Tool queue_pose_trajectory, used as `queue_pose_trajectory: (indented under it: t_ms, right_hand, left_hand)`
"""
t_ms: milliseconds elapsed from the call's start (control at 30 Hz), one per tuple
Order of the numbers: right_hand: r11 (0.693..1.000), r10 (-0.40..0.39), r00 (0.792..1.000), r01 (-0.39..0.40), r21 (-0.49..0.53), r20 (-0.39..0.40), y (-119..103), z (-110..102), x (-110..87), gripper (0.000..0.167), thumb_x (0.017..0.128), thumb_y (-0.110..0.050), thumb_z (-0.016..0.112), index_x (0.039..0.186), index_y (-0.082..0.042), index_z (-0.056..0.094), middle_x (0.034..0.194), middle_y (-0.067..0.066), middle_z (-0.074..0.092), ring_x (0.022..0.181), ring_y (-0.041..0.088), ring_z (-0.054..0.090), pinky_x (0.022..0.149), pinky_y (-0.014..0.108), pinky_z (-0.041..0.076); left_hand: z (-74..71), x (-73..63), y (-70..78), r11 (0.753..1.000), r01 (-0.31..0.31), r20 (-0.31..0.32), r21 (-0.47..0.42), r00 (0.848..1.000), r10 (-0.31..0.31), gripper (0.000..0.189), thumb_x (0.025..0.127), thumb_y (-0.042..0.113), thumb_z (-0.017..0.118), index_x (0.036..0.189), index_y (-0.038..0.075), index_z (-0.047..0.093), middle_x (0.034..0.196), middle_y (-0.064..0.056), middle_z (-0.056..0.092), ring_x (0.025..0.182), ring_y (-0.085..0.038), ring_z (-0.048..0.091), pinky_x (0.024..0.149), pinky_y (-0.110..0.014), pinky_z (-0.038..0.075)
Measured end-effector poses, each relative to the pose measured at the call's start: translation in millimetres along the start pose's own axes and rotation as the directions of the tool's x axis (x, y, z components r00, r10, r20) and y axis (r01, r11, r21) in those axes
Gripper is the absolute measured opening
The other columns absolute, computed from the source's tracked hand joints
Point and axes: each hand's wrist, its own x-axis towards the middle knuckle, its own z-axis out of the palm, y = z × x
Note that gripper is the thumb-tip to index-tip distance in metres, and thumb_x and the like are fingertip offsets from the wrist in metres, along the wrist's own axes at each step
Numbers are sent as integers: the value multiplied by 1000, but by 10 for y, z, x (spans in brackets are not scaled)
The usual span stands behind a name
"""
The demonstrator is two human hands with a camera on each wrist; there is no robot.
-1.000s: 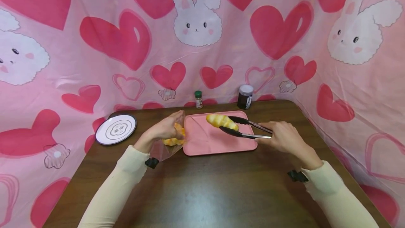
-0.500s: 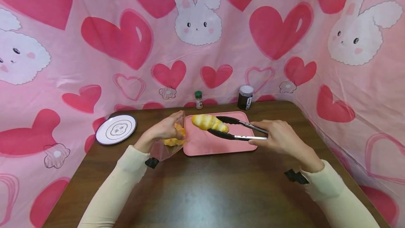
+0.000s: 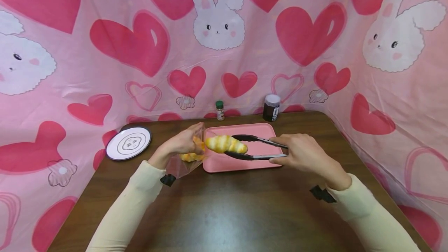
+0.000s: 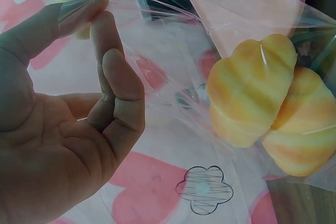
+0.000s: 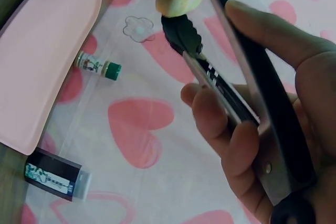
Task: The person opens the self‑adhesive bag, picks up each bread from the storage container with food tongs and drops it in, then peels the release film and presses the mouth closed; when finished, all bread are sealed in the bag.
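the left hand (image 3: 183,141) pinches the film of a clear plastic bag (image 3: 177,167) between thumb and fingertips; in the left wrist view two golden rolls (image 4: 252,93) show inside it. the right hand (image 3: 304,149) grips a pair of tongs (image 3: 259,157), whose black tips hold a yellow, ridged croissant-shaped roll (image 3: 224,143) over the left part of a pink tray (image 3: 227,164), close to the bag. the tray lies on a dark wooden table (image 3: 224,209). behind it stand a small green-capped bottle (image 3: 219,111) and, further right, a dark jar (image 3: 271,110) with a pale lid. a white, dark-rimmed plate (image 3: 128,143) sits near the table's left edge. a pink cloth (image 3: 255,57) with hearts and rabbits hangs around.
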Motion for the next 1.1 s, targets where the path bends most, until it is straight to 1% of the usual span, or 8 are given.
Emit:
queue_pose_trajectory:
  t_ms: [233,433,500,567,633,733,933,1100]
  right_hand:
    - [995,-50,998,48,-92,-26,-110,22,88,61,73,-47,85,123,-16,71,105,3,75,76,21,69,54,35,51]
    - [979,-123,991,111,-171,-61,-199,47,157,62,71,-47,87,122,-16,70,99,2,74,58,15,57,44,26,42]
    - [970,-146,987,129,-205,-70,-227,49,180,62,70,-47,88,120,-16,70,93,1,73,53,13,50,42,24,38]
    - [961,-165,983,143,-238,-77,-254,47,196,61,69,-47,88,118,-16,70,86,0,70,50,13,47,40,23,35]
    - [952,-178,980,151,-266,-83,-282,42,205,60,68,-47,89,115,-15,69,81,0,66,48,13,45,38,24,32]
    - [944,-193,977,161,-288,-87,-321,33,210,58,67,-45,90,111,-15,68,75,0,62,47,15,46,37,25,31]
    - [936,-223,970,184,-301,-98,-390,38,239,60,67,-45,90,114,-14,68,80,0,66,51,15,51,38,23,33]
    - [922,-242,964,193,-336,-109,-423,66,261,58,65,-43,92,109,-14,67,78,1,65,52,17,54,38,24,33]
  left_hand:
    - [-3,2,13,1000,-8,10,24,1000,8,104,75,9,80,159,5,19,166,-16,20,149,-34,29,120,-55,29]
    - [-8,2,28,1000,-6,34,18,999,5,103,76,9,79,160,6,18,167,-15,18,137,-35,41,103,-50,47]
    - [-7,6,27,1000,1,36,12,999,-1,104,76,8,79,160,7,18,167,-14,18,137,-34,41,104,-49,47]
    - [-5,11,23,1000,-3,29,17,1000,2,103,76,8,78,160,7,18,167,-15,17,144,-33,35,112,-52,41]
    - [0,17,17,1000,-9,15,25,1000,9,103,75,7,78,160,7,19,167,-15,18,147,-33,31,117,-54,35]
    - [10,25,3,999,-29,-2,35,1000,29,102,74,6,77,159,5,20,166,-16,19,144,-34,34,117,-55,35]
    - [28,25,-4,999,-40,-1,17,999,40,102,75,8,80,159,5,22,166,-16,21,147,-34,32,117,-55,34]
    - [39,27,4,999,-48,-6,9,999,48,100,76,9,80,158,7,24,165,-14,24,147,-34,34,113,-55,39]
